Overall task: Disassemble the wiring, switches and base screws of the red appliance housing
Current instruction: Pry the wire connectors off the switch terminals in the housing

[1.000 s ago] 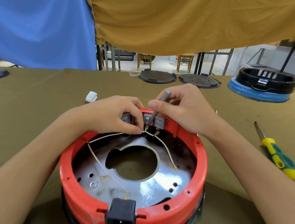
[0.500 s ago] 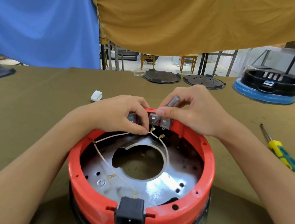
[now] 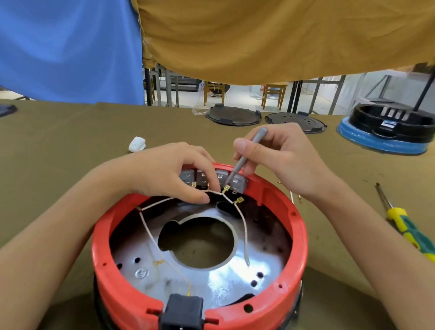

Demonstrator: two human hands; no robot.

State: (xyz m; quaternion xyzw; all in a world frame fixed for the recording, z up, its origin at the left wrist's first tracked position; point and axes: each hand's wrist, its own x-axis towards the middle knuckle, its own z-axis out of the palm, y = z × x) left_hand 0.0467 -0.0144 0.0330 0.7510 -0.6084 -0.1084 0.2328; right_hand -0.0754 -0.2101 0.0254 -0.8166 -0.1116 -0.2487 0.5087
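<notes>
The red appliance housing (image 3: 294,245) stands upside down before me, its shiny metal base plate (image 3: 224,281) showing inside. A row of grey switches (image 3: 220,177) sits at its far rim. My left hand (image 3: 166,172) pinches a white wire (image 3: 157,202) just below the switches. My right hand (image 3: 280,156) holds a thin grey tool (image 3: 245,154), its tip down at a brass terminal (image 3: 225,189) on a switch. Another wire (image 3: 244,228) hangs loose with a free brass end. A black power socket (image 3: 182,317) sits in the near rim.
A yellow-green screwdriver (image 3: 411,229) lies on the olive table at the right. A white scrap (image 3: 137,144) lies beyond the housing. Two black round plates (image 3: 233,116) and a black-and-blue housing (image 3: 387,131) stand at the far edge.
My right hand has lifted and tilted the grey tool more upright, its tip staying at the switch terminal. The left hand keeps its pinch on the wire.
</notes>
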